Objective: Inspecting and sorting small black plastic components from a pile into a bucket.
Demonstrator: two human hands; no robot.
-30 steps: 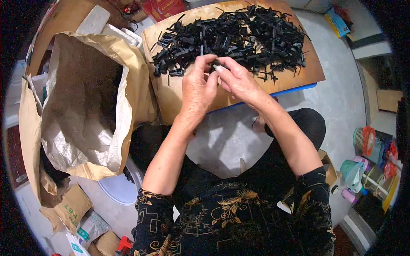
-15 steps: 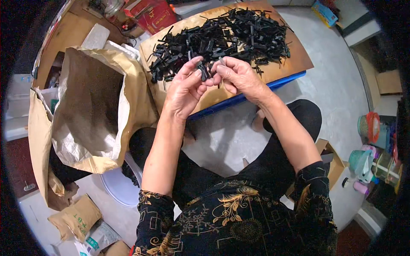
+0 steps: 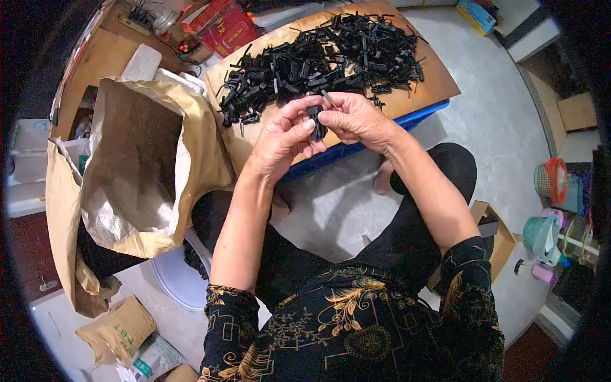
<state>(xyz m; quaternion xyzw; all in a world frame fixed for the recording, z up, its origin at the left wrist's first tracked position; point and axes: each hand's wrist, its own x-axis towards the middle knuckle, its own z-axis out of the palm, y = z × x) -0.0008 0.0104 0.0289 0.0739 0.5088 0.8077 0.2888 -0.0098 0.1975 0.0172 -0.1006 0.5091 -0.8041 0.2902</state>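
Observation:
Between the thumb and fingers of my left hand point(image 3: 280, 141) is a small black plastic part point(image 3: 316, 122), held upright over the near edge of the board. My right hand point(image 3: 363, 121) is closed and meets the left one, its thumb tip against the upper part of the piece. A thin grey strip point(image 3: 328, 98) sticks up from the right fingers; its lower end is hidden, so its kind cannot be made out. Just beyond both hands, a wide heap of similar black plastic parts point(image 3: 305, 60) with thin stems covers much of the wooden board point(image 3: 436, 79).
A large open brown paper sack point(image 3: 203, 146) with a white lining stands left of the board. Below it is a white round tub point(image 3: 167, 280) with black pieces. Blue edging point(image 3: 420, 118) shows under the board. An open cardboard box point(image 3: 503, 245) sits by my right knee.
The black part has turned more upright and faces up between my hands. My right thumb has come over onto it, and both hands have drawn closer together. The view has shifted slightly.

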